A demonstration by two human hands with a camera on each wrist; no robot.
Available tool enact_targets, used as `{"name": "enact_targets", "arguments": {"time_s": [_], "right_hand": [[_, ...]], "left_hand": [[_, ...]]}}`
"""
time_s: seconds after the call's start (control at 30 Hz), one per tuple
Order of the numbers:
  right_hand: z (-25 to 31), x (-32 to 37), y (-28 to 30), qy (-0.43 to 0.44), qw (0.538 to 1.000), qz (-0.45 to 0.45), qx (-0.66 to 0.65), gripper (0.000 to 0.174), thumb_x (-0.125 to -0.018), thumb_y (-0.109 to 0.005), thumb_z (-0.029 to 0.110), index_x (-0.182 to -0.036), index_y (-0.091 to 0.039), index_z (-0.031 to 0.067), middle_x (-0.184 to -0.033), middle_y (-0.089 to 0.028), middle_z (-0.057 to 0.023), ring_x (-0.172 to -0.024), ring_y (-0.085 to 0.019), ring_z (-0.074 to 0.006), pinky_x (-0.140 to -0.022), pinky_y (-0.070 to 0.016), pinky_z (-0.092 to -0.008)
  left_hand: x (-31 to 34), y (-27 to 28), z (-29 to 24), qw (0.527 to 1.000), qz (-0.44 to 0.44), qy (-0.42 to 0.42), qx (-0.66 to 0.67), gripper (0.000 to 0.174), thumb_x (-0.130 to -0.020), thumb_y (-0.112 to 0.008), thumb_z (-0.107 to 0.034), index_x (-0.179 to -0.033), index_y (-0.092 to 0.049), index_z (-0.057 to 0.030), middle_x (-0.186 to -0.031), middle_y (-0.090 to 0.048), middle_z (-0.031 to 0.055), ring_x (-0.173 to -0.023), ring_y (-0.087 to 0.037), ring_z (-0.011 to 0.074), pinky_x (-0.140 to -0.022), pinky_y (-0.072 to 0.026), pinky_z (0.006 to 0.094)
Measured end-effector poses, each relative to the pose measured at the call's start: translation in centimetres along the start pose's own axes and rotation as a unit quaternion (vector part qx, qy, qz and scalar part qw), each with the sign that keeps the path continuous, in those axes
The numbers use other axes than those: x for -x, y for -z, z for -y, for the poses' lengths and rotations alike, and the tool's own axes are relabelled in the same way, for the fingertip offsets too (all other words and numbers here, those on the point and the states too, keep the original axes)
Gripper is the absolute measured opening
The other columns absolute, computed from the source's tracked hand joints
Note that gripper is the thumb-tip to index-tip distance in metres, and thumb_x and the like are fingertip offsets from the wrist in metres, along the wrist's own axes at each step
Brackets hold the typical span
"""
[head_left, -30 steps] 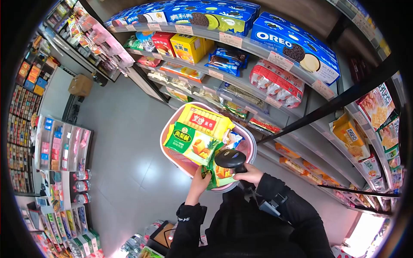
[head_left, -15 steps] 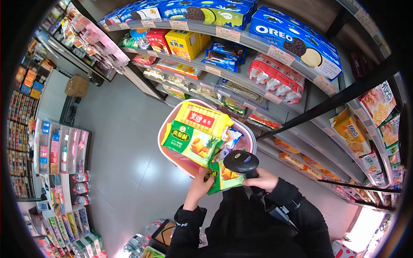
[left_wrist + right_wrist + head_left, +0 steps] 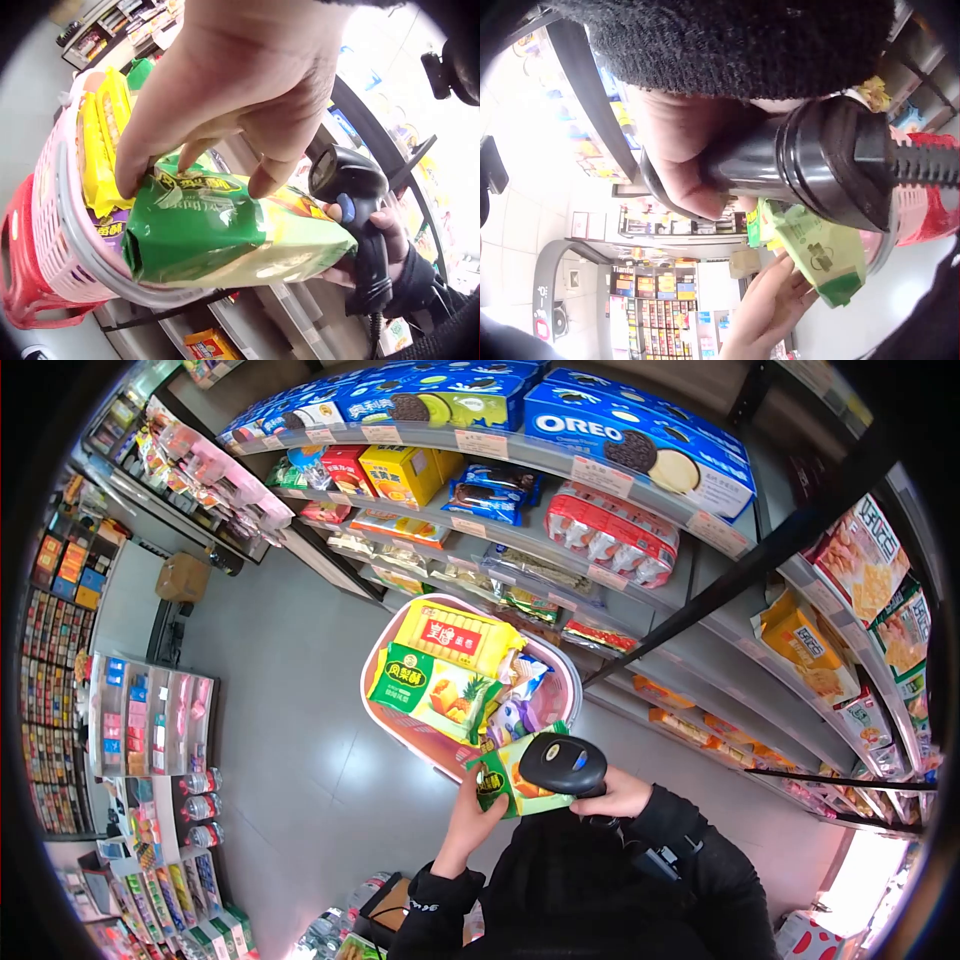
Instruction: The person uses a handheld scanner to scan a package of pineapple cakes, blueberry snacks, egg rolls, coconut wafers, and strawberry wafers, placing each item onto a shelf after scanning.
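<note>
My left hand (image 3: 472, 818) grips the end of a green pineapple-cake packet (image 3: 202, 244), fingers and thumb on its two sides. The packet is near my body at the basket's near rim. My right hand (image 3: 624, 794) holds a black barcode scanner (image 3: 560, 762) by its handle, with a thumb by the blue trigger (image 3: 346, 208) in the left wrist view. In the head view the scanner head covers the packet's right part. A pink basket (image 3: 371, 705) holds another green pineapple-cake packet (image 3: 425, 688), a yellow egg-roll packet (image 3: 480, 643) and a purple packet (image 3: 512, 718).
A red stool (image 3: 21, 259) stands under the basket. Shelves ahead and right carry blue Oreo boxes (image 3: 640, 440), a red-and-white multipack (image 3: 610, 535) and other snacks. A dark shelf post (image 3: 745, 585) slants across on the right. Grey floor (image 3: 290, 690) lies to the left.
The held packet and scanner have come back toward my body, away from the basket's middle. More of the purple packet now shows. Both hands keep their holds.
</note>
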State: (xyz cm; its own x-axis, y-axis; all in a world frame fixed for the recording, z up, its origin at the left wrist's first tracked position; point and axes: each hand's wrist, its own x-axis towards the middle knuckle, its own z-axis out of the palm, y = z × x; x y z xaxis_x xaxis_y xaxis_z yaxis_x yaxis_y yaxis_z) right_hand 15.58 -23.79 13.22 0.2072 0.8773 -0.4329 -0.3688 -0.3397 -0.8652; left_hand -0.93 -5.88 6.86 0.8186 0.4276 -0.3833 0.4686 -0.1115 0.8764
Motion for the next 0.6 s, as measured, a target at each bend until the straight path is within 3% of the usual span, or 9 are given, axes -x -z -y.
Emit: {"name": "enact_targets", "arguments": {"time_s": [0.2,0.27,0.33,0.4,0.43,0.47,0.53,0.57,0.6], "right_hand": [[0.0,3.1,1.4,0.051,0.998,-0.037,-0.006,0.039,-0.07,-0.061,0.01,-0.106,-0.048,0.0022,-0.099,-0.053,-0.0045,-0.092,-0.045,-0.0122,-0.084,-0.0357,-0.0266],[1.0,4.7,1.8,0.073,0.996,-0.049,0.012,0.038,-0.07,-0.061,0.009,-0.106,-0.048,0.0021,-0.099,-0.053,-0.0046,-0.092,-0.045,-0.0123,-0.084,-0.0358,-0.0266],[2.5,6.7,2.1,0.112,0.991,-0.05,0.045,0.036,-0.07,-0.06,0.008,-0.104,-0.049,0.0015,-0.099,-0.053,-0.005,-0.092,-0.045,-0.0125,-0.083,-0.0358,-0.0267],[4.1,8.8,2.3,0.144,0.986,-0.05,0.062,0.036,-0.07,-0.06,0.007,-0.103,-0.049,0.0011,-0.099,-0.053,-0.0051,-0.092,-0.045,-0.0126,-0.083,-0.0358,-0.0268],[4.8,9.9,2.3,0.171,0.981,-0.043,0.076,0.035,-0.07,-0.06,0.007,-0.103,-0.05,0.0007,-0.099,-0.053,-0.0052,-0.092,-0.045,-0.0127,-0.083,-0.0358,-0.027],[5.5,10.8,2.2,0.178,0.979,-0.052,0.08,0.035,-0.07,-0.06,0.007,-0.103,-0.05,0.0007,-0.099,-0.053,-0.0052,-0.092,-0.045,-0.0127,-0.083,-0.0358,-0.027],[6.4,12.7,2.2,0.24,0.967,-0.052,0.06,0.035,-0.069,-0.06,0.006,-0.102,-0.05,0.0005,-0.099,-0.053,-0.0053,-0.092,-0.045,-0.0128,-0.082,-0.0363,-0.0272],[6.2,13.7,2.3,0.237,0.967,-0.066,0.059,0.036,-0.069,-0.061,0.005,-0.103,-0.05,0.0006,-0.099,-0.053,-0.0056,-0.092,-0.045,-0.0129,-0.082,-0.0368,-0.0273],[6.2,14.6,2.6,0.244,0.965,-0.077,0.061,0.036,-0.069,-0.061,0.005,-0.103,-0.05,0.0006,-0.099,-0.053,-0.0056,-0.092,-0.045,-0.0129,-0.082,-0.0368,-0.0273]], "left_hand": [[0.4,-3.2,-1.7,0.992,-0.075,-0.08,0.059,0.061,-0.071,-0.058,-0.01,-0.122,-0.028,0.0027,-0.118,-0.038,0.018,-0.107,-0.04,0.0238,-0.089,-0.0326,0.0304],[0.2,-4.4,-5.0,0.968,-0.092,-0.055,0.225,0.059,-0.074,-0.054,-0.006,-0.125,-0.026,0.001,-0.12,-0.037,0.015,-0.107,-0.04,0.0224,-0.089,-0.0316,0.0303],[-0.2,-5.4,-7.1,0.964,-0.078,-0.039,0.251,0.052,-0.08,-0.048,-0.009,-0.127,-0.025,-0.001,-0.123,-0.034,0.012,-0.11,-0.036,0.0202,-0.09,-0.0302,0.0291],[-1.4,-6.6,-8.8,0.966,-0.115,-0.083,0.214,0.047,-0.085,-0.041,-0.017,-0.127,-0.025,-0.0022,-0.126,-0.03,0.0109,-0.114,-0.032,0.0196,-0.092,-0.027,0.0283],[-1.7,-7.7,-10.1,0.964,-0.099,-0.086,0.23,0.047,-0.088,-0.032,-0.025,-0.127,-0.024,-0.0005,-0.126,-0.031,0.0108,-0.114,-0.032,0.018,-0.094,-0.0247,0.0281],[-2.4,-8.6,-10.4,0.948,-0.08,-0.072,0.298,0.046,-0.088,-0.035,-0.024,-0.128,-0.024,-0.0044,-0.128,-0.026,0.0104,-0.117,-0.027,0.0185,-0.095,-0.0229,0.0276],[-6.0,-10.9,-5.6,0.825,0.055,0.007,0.563,0.043,-0.088,-0.033,-0.028,-0.12,-0.033,-0.0001,-0.121,-0.039,0.01,-0.111,-0.036,0.0167,-0.093,-0.0279,0.027],[-4.8,-12.2,-7.1,0.902,0.099,-0.068,0.415,0.04,-0.087,-0.035,-0.029,-0.117,-0.037,-0.003,-0.116,-0.044,0.0085,-0.106,-0.042,0.0163,-0.092,-0.0308,0.0277],[-4.3,-13.1,-7.3,0.902,0.11,-0.073,0.41,0.04,-0.087,-0.035,-0.029,-0.117,-0.037,-0.003,-0.116,-0.044,0.0085,-0.106,-0.042,0.0163,-0.092,-0.0308,0.0277]]}}
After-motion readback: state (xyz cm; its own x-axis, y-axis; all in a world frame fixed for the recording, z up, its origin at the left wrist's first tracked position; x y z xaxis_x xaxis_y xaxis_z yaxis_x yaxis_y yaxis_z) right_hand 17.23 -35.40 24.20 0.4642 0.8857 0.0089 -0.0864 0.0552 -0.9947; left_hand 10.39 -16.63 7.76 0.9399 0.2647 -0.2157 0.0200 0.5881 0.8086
